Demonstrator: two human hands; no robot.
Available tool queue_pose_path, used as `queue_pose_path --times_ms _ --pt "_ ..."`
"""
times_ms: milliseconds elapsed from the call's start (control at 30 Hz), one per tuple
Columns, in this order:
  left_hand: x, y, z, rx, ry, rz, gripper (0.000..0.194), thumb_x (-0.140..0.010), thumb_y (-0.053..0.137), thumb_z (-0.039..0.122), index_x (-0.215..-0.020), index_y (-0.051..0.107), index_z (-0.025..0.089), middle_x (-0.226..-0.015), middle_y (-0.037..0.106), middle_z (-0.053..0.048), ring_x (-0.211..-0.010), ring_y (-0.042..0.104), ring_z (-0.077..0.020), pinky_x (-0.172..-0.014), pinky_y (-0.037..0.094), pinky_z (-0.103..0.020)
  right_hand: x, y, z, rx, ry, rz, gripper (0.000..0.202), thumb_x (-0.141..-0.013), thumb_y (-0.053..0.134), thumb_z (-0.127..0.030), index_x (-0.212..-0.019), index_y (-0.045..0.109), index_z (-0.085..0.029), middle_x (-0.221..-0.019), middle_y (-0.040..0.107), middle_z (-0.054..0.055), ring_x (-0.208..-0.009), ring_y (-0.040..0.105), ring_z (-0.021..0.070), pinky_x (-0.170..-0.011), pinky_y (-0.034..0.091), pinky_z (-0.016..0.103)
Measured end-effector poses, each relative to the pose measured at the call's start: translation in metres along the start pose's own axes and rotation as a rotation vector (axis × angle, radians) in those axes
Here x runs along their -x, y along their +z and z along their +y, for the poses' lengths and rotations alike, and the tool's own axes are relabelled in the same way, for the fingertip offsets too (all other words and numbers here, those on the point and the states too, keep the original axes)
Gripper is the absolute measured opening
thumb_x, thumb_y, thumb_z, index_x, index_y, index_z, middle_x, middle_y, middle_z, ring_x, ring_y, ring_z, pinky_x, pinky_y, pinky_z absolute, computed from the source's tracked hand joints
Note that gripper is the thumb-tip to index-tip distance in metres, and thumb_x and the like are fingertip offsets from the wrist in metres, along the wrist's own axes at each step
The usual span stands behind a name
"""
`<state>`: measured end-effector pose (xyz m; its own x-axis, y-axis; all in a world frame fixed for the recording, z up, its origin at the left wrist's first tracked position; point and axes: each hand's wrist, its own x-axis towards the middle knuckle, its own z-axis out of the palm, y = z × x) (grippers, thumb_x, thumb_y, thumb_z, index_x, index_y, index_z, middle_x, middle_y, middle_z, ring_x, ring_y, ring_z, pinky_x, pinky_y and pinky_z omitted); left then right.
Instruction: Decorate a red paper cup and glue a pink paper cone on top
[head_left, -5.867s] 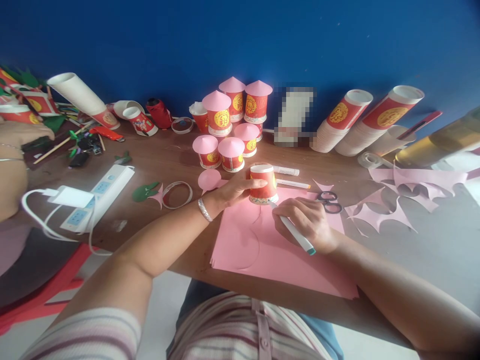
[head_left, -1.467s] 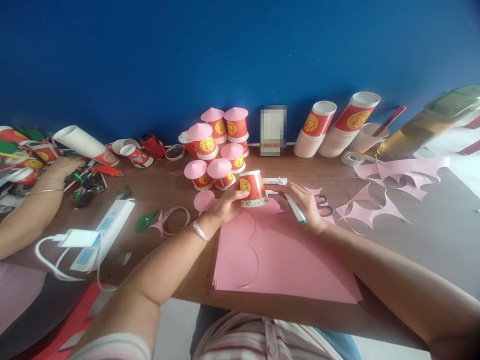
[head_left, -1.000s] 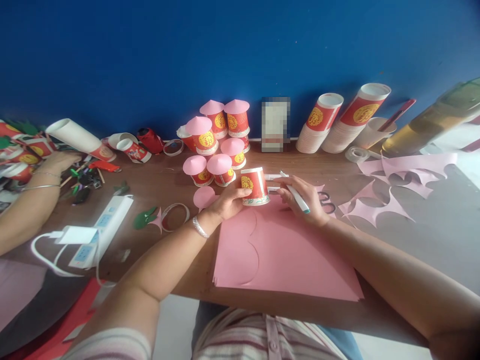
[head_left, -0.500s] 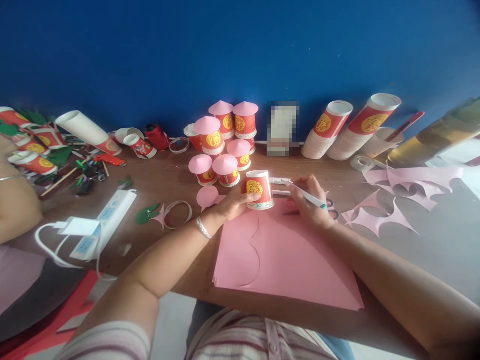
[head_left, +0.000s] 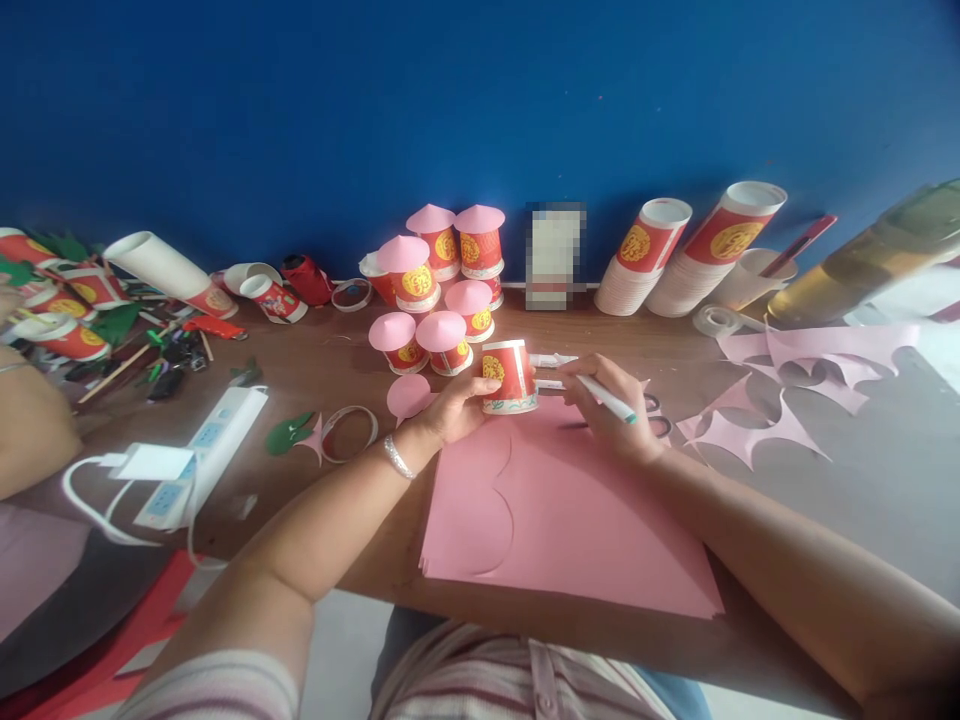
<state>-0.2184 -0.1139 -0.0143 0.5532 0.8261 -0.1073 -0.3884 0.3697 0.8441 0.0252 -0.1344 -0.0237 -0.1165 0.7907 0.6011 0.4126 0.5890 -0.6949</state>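
My left hand [head_left: 459, 408] grips a red paper cup [head_left: 516, 374] with a yellow emblem, a white vertical strip and a green pattern drawn round its white lower rim. The cup is upside down, just above the far edge of a stack of pink paper [head_left: 577, 510]. Curved outlines are drawn on the top sheet's left part. Between the fingers of my right hand [head_left: 611, 405] is a white marker [head_left: 609, 400] with a green end, right of the cup. Two more markers lie on the table behind, partly hidden.
Pink-roofed cups [head_left: 442, 332] stand behind my left hand. Cup stacks [head_left: 630, 262], tape [head_left: 716, 320] and pink scraps [head_left: 757, 430] are at right, scissors [head_left: 658, 425] beside my right hand. A power strip [head_left: 202, 455] lies left, near another person's arm [head_left: 34, 425].
The cup has been turned in my left hand, so its emblem sits further left and the white strip shows more. My right hand still holds the marker. The whole view has shifted slightly.
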Motion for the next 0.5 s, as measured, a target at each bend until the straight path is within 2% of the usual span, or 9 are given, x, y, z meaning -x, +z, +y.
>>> queue_pose_path --times_ms 67,167,333,500 --pt "0.000 0.000 0.000 0.005 0.010 -0.021 0.041 -0.081 0.080 0.036 -0.118 0.077 0.019 -0.118 0.080 -0.012 -0.117 0.074 -0.0335 -0.102 0.057 -0.045 0.002 0.002 -0.004 0.059 -0.141 -0.021 0.005 -0.104 0.067 -0.029 -0.104 0.070 -0.025 -0.087 0.074 0.002 -0.078 0.071 0.0191 -0.071 0.058 0.032" --pt "0.000 0.000 -0.001 -0.019 0.024 -0.031 0.041 -0.083 0.079 0.036 -0.120 0.077 0.019 -0.116 0.081 -0.012 -0.118 0.074 -0.0341 -0.104 0.056 -0.046 0.006 0.005 -0.008 0.124 -0.279 -0.029 0.016 -0.102 0.073 -0.027 -0.116 0.067 -0.025 -0.099 0.076 0.006 -0.086 0.075 0.0207 -0.073 0.060 0.032" --pt "0.002 0.008 0.002 -0.093 0.042 -0.079 0.040 -0.083 0.083 0.039 -0.117 0.076 0.019 -0.108 0.081 -0.010 -0.115 0.075 -0.0331 -0.103 0.056 -0.045 0.010 0.008 -0.011 0.166 -0.329 -0.062 0.021 -0.102 0.071 -0.021 -0.122 0.066 -0.026 -0.099 0.074 0.005 -0.084 0.074 0.0185 -0.073 0.060 0.030" --pt "0.007 0.018 0.009 -0.169 0.017 -0.066 0.050 -0.079 0.090 0.038 -0.122 0.072 0.019 -0.114 0.080 -0.011 -0.116 0.075 -0.0323 -0.101 0.057 -0.045 0.010 0.010 -0.013 0.157 -0.378 -0.065 0.028 -0.102 0.069 -0.019 -0.128 0.065 -0.027 -0.101 0.074 0.005 -0.083 0.074 0.0185 -0.069 0.060 0.029"
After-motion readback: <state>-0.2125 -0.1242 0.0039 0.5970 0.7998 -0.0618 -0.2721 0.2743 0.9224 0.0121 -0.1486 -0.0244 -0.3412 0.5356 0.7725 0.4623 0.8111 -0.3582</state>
